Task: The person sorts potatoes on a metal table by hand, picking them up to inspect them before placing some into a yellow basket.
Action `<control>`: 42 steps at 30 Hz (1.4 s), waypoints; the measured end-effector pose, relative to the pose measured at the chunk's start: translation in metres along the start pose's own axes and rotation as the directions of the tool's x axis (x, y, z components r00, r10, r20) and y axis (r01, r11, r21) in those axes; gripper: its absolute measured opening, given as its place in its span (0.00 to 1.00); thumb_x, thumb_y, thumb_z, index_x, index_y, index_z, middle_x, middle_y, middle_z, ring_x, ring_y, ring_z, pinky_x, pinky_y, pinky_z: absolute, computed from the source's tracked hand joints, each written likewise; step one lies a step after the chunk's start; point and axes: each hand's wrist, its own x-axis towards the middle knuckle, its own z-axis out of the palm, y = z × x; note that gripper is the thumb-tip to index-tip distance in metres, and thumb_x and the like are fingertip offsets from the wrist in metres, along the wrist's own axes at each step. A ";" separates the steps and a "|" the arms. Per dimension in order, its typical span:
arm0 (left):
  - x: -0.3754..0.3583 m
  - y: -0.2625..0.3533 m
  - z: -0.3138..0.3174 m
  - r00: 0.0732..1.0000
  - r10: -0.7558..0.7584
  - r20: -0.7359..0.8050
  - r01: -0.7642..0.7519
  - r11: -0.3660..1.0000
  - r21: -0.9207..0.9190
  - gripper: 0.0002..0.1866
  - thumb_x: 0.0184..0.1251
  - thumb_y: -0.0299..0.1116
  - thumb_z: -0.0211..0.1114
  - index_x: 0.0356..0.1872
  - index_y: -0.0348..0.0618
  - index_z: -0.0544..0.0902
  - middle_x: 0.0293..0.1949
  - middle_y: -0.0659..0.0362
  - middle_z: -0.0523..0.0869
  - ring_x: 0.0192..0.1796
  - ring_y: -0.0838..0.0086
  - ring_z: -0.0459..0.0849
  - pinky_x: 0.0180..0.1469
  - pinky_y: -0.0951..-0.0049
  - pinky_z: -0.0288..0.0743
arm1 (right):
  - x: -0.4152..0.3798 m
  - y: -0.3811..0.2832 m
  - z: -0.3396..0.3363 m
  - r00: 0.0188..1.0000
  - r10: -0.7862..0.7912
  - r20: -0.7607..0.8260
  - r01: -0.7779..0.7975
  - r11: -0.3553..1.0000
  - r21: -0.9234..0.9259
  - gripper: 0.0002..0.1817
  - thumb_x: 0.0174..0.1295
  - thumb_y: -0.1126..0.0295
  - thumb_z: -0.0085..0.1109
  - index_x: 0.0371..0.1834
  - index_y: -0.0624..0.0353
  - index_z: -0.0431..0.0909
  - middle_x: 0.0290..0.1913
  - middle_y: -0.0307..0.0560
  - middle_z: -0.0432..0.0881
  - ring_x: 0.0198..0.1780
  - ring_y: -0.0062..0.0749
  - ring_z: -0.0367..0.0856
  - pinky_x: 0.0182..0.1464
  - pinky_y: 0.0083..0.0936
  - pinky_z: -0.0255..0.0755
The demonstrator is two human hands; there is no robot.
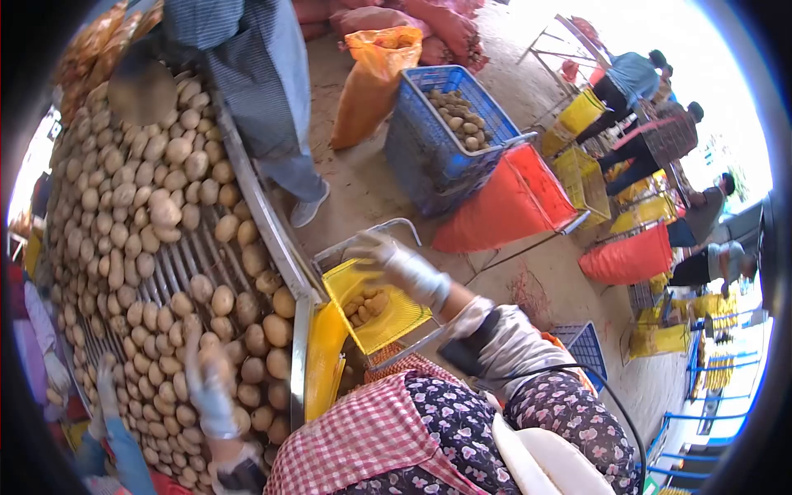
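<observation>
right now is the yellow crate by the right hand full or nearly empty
Nearly empty: the yellow crate holds a few potatoes in one corner, its mesh floor mostly bare. The right hand is at its rim.

We see a bare concrete floor (371, 190) in bright daylight, with a blue crate (429, 157), orange sacks (375, 82) and yellow crates (582, 177) standing about.
</observation>
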 end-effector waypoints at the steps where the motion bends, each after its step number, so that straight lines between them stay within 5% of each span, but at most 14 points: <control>1: 0.009 0.015 0.049 0.960 0.272 0.062 -0.269 0.961 -0.057 0.30 0.74 0.42 0.57 0.70 0.35 0.64 0.58 0.51 0.75 0.53 0.68 0.81 0.55 0.72 0.76 | -0.005 0.013 0.046 0.995 -0.040 0.095 0.040 0.999 -0.008 0.32 0.67 0.52 0.59 0.72 0.45 0.61 0.66 0.41 0.70 0.63 0.37 0.72 0.60 0.47 0.72; 2: 0.028 0.019 0.057 0.807 0.481 0.342 -0.590 0.683 0.431 0.31 0.74 0.42 0.57 0.70 0.34 0.64 0.64 0.49 0.73 0.65 0.64 0.73 0.67 0.65 0.67 | -0.004 0.023 0.076 0.990 0.027 0.138 -0.041 0.994 0.100 0.34 0.68 0.52 0.59 0.74 0.45 0.59 0.65 0.41 0.70 0.63 0.35 0.71 0.61 0.46 0.72; 4: 0.031 0.025 0.080 0.815 0.429 0.390 -0.571 0.711 0.411 0.30 0.71 0.39 0.59 0.69 0.34 0.66 0.67 0.44 0.71 0.71 0.53 0.67 0.74 0.61 0.57 | 0.010 0.035 0.093 0.974 0.091 0.207 -0.074 0.993 -0.089 0.35 0.67 0.51 0.60 0.74 0.48 0.59 0.61 0.42 0.72 0.61 0.33 0.71 0.60 0.39 0.73; 7: 0.048 0.010 0.036 0.723 0.652 0.228 -0.538 0.325 0.778 0.27 0.70 0.37 0.60 0.66 0.36 0.69 0.64 0.44 0.74 0.66 0.48 0.71 0.71 0.53 0.60 | 0.010 0.046 0.049 0.968 0.146 0.203 -0.215 0.900 0.380 0.24 0.66 0.51 0.59 0.58 0.54 0.74 0.51 0.41 0.78 0.56 0.32 0.76 0.41 0.26 0.76; 10: 0.031 -0.047 -0.064 0.768 0.626 -0.136 0.011 0.199 0.980 0.32 0.70 0.48 0.56 0.70 0.43 0.66 0.68 0.41 0.68 0.72 0.45 0.61 0.73 0.47 0.54 | 0.023 0.013 -0.096 0.994 0.043 -0.101 -0.078 0.923 -0.378 0.18 0.67 0.54 0.56 0.49 0.57 0.75 0.47 0.43 0.80 0.53 0.31 0.78 0.44 0.25 0.74; 11: 0.007 -0.071 -0.092 0.781 0.543 -0.310 0.300 0.109 0.948 0.33 0.70 0.48 0.56 0.72 0.44 0.64 0.70 0.40 0.66 0.73 0.43 0.59 0.74 0.45 0.52 | 0.021 -0.018 -0.082 0.747 -0.632 0.207 0.594 0.495 -0.634 0.17 0.72 0.57 0.51 0.53 0.58 0.73 0.48 0.44 0.80 0.51 0.28 0.78 0.49 0.23 0.74; 12: -0.016 -0.094 -0.112 0.746 0.522 -0.414 0.437 0.086 0.895 0.35 0.70 0.51 0.55 0.73 0.45 0.63 0.70 0.39 0.65 0.73 0.43 0.59 0.74 0.43 0.49 | 0.044 -0.055 -0.156 0.802 -0.585 0.122 0.390 0.358 -0.848 0.17 0.75 0.62 0.43 0.60 0.57 0.70 0.55 0.44 0.78 0.53 0.25 0.77 0.58 0.30 0.69; 15: -0.082 -0.134 -0.120 0.807 0.309 -0.503 0.480 0.151 0.864 0.39 0.67 0.53 0.55 0.74 0.43 0.60 0.72 0.39 0.61 0.72 0.40 0.59 0.73 0.39 0.47 | 0.081 -0.140 -0.248 0.633 -0.737 0.237 0.388 0.038 -0.921 0.21 0.74 0.62 0.44 0.68 0.44 0.68 0.62 0.41 0.77 0.59 0.21 0.75 0.66 0.42 0.64; 16: -0.097 -0.137 -0.115 0.800 0.316 -0.511 0.465 0.212 0.860 0.40 0.65 0.53 0.56 0.75 0.44 0.59 0.73 0.40 0.61 0.72 0.41 0.59 0.74 0.39 0.47 | 0.060 -0.150 -0.154 0.804 -0.569 -0.175 0.385 0.721 -0.577 0.20 0.73 0.61 0.45 0.66 0.45 0.69 0.57 0.41 0.79 0.58 0.25 0.76 0.66 0.42 0.64; 17: -0.108 -0.149 -0.111 0.755 0.405 -0.515 0.469 0.216 0.857 0.41 0.63 0.53 0.57 0.74 0.44 0.60 0.72 0.41 0.61 0.72 0.42 0.60 0.74 0.41 0.47 | 0.037 -0.163 -0.047 0.793 -0.271 -0.546 0.421 0.892 0.168 0.20 0.72 0.59 0.47 0.65 0.46 0.71 0.52 0.41 0.82 0.57 0.29 0.77 0.65 0.42 0.64; 20: -0.109 -0.138 -0.102 0.694 0.388 -0.606 0.543 0.270 0.795 0.41 0.62 0.54 0.59 0.74 0.45 0.61 0.72 0.41 0.62 0.72 0.42 0.59 0.74 0.43 0.47 | 0.064 -0.068 -0.038 0.888 -0.357 -0.291 0.298 0.927 -0.228 0.17 0.71 0.61 0.52 0.59 0.54 0.74 0.48 0.43 0.81 0.53 0.30 0.77 0.59 0.33 0.70; 27: -0.032 -0.120 -0.139 0.611 0.344 -0.713 0.598 0.389 0.700 0.38 0.62 0.55 0.59 0.73 0.51 0.66 0.74 0.44 0.62 0.75 0.47 0.56 0.75 0.44 0.43 | 0.056 0.051 0.147 0.790 -0.202 0.578 0.593 0.013 -0.805 0.35 0.56 0.57 0.66 0.66 0.61 0.69 0.63 0.63 0.73 0.66 0.55 0.71 0.67 0.43 0.65; 33: -0.055 -0.116 -0.130 0.696 0.286 -0.658 0.507 0.454 0.733 0.39 0.63 0.58 0.58 0.73 0.50 0.65 0.73 0.43 0.62 0.74 0.46 0.58 0.75 0.44 0.44 | 0.044 0.101 0.194 0.838 0.119 0.532 0.520 -0.466 -0.715 0.50 0.49 0.37 0.65 0.74 0.50 0.61 0.74 0.63 0.57 0.75 0.60 0.53 0.74 0.53 0.51; 42: -0.182 -0.166 -0.112 0.856 0.339 -0.390 0.258 0.372 0.891 0.41 0.63 0.57 0.57 0.72 0.43 0.63 0.74 0.45 0.59 0.75 0.48 0.56 0.75 0.47 0.47 | 0.043 0.110 0.194 0.864 0.074 0.499 0.467 -0.493 -0.734 0.50 0.47 0.35 0.66 0.72 0.50 0.64 0.74 0.61 0.59 0.75 0.59 0.53 0.74 0.55 0.50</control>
